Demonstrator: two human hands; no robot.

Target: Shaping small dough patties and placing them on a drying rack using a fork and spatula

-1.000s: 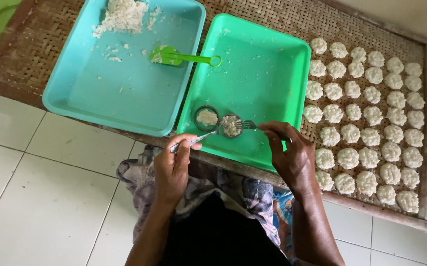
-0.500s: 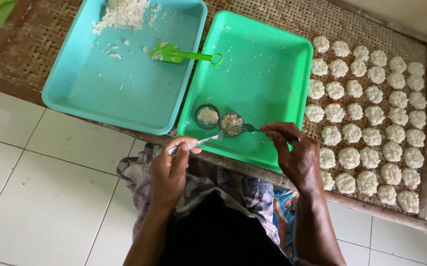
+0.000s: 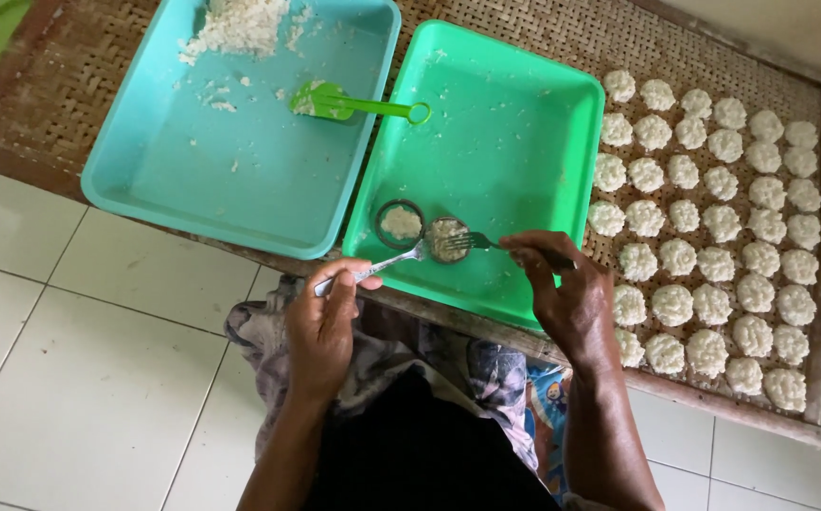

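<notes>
Pressing white rice into a small round metal ring mould (image 3: 447, 238) on the green plastic tray (image 3: 514, 123), the right hand (image 3: 566, 293) pinches a metal fork (image 3: 472, 242) while the left hand (image 3: 325, 322) grips a metal spoon (image 3: 382, 267) beside it. Sticky grains could cling to the tines, and an uneven push might tip the mould.

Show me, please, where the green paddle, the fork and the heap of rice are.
green paddle (image 3: 358, 102), head view, on its handle.
fork (image 3: 467, 242), head view, on its tines.
heap of rice (image 3: 240, 24), head view, on its middle.
</notes>
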